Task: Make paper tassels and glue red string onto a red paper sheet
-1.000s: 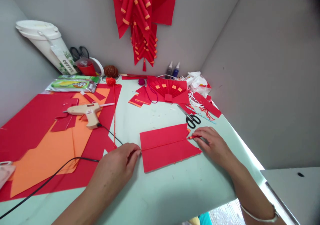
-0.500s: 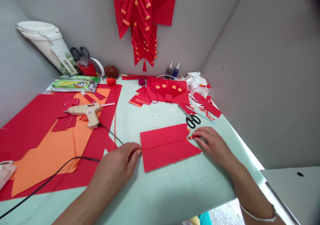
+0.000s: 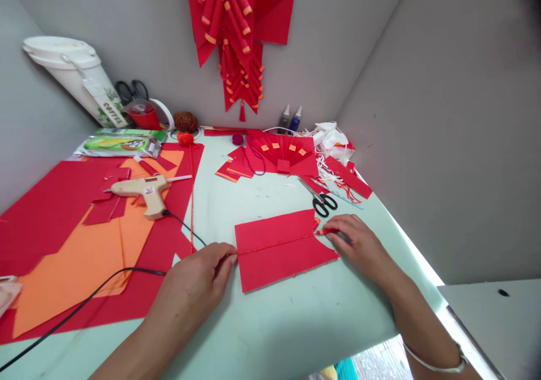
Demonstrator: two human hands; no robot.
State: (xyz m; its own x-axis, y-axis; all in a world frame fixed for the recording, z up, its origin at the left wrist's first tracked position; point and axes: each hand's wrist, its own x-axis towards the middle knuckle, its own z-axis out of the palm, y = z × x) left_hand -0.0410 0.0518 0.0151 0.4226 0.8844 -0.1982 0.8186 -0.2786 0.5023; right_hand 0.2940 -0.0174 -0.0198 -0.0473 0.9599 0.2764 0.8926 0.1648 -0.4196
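A red paper sheet [image 3: 276,247] lies flat on the pale green table [image 3: 296,323], with a thin line running across its middle. My left hand [image 3: 198,281] pinches the end of that line at the sheet's left edge, fingers pressed together. My right hand [image 3: 357,243] rests at the sheet's right edge and pinches the other end, a small red-orange stick or string tip [image 3: 324,232]. What the line is made of is too thin to tell.
Black scissors [image 3: 319,199] lie just beyond my right hand. A glue gun [image 3: 141,189] with a black cord [image 3: 84,304] sits on red and orange sheets [image 3: 80,244] at the left. Red paper pieces [image 3: 281,157], glue bottles [image 3: 291,119], a white bucket [image 3: 80,75] and a hanging red decoration [image 3: 239,36] are at the back.
Hands and sheet stay as they were; only the view has shifted slightly.
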